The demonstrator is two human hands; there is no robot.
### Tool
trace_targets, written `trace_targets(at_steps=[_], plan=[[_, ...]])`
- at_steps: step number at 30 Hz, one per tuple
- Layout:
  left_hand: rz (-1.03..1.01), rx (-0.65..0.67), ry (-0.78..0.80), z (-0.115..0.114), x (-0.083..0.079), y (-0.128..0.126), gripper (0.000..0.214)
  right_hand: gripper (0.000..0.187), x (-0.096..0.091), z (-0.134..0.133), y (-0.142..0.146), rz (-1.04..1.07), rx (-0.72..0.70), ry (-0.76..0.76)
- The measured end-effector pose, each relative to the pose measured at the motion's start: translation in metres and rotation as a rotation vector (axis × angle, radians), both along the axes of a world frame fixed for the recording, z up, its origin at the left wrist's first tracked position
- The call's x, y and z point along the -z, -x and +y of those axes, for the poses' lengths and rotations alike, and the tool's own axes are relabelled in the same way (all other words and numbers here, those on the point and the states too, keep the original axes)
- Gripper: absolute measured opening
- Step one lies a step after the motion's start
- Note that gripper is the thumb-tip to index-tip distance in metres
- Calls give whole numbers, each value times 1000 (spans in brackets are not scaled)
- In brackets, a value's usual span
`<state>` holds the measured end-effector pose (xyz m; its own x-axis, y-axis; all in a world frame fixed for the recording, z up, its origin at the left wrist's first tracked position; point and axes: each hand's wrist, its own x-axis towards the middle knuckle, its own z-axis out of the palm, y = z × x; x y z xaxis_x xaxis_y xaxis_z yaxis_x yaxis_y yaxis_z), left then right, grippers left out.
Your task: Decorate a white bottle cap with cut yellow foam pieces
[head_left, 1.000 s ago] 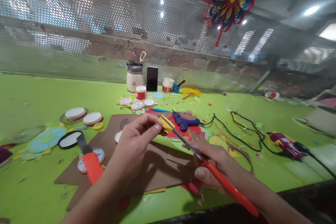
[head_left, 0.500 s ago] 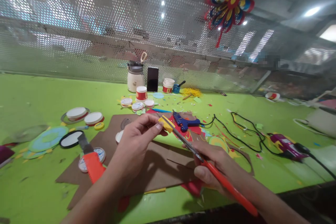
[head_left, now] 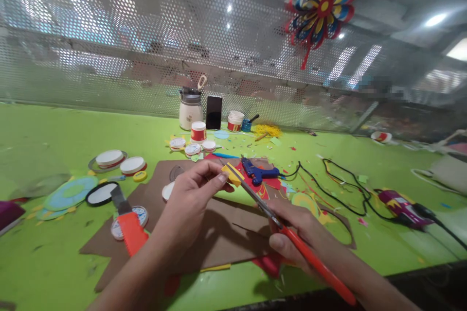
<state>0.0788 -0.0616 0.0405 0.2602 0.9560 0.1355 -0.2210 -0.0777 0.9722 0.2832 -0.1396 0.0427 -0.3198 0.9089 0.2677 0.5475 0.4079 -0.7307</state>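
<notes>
My left hand (head_left: 199, 192) pinches a small piece of yellow paper (head_left: 232, 175) between thumb and fingertips. In my right hand (head_left: 292, 223) is a pair of scissors (head_left: 310, 255) with red handles, its blades pointing up and left across the yellow paper. The blades look nearly closed on the paper's edge. Both hands hover over a sheet of brown cardboard (head_left: 222, 238). Just beyond them lies a blue glue gun (head_left: 260, 171) on red paper scraps. The finger loops are partly hidden by my right hand.
Left of my arm are an orange-handled cutter (head_left: 132, 233), a black ring (head_left: 100, 193) and white lids (head_left: 133, 165). At the back stand a white jug (head_left: 190, 114), a phone (head_left: 213, 112) and paint tubs (head_left: 199, 132). A black cord (head_left: 335, 200) runs right to a purple power strip (head_left: 403, 209).
My view has shifted slightly, so the scene sits a little lower and farther right. Both hands keep nearly the same pose, with the scissors still across the yellow paper.
</notes>
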Motion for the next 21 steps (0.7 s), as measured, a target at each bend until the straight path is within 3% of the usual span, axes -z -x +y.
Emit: trace_targets(at_steps=[12, 21], plan=[[-53, -1, 25, 0, 1, -2, 9, 36, 4, 0, -3, -97, -11, 27], [-36, 30, 12, 0, 1, -2, 8, 39, 12, 3, -5, -14, -55, 22]])
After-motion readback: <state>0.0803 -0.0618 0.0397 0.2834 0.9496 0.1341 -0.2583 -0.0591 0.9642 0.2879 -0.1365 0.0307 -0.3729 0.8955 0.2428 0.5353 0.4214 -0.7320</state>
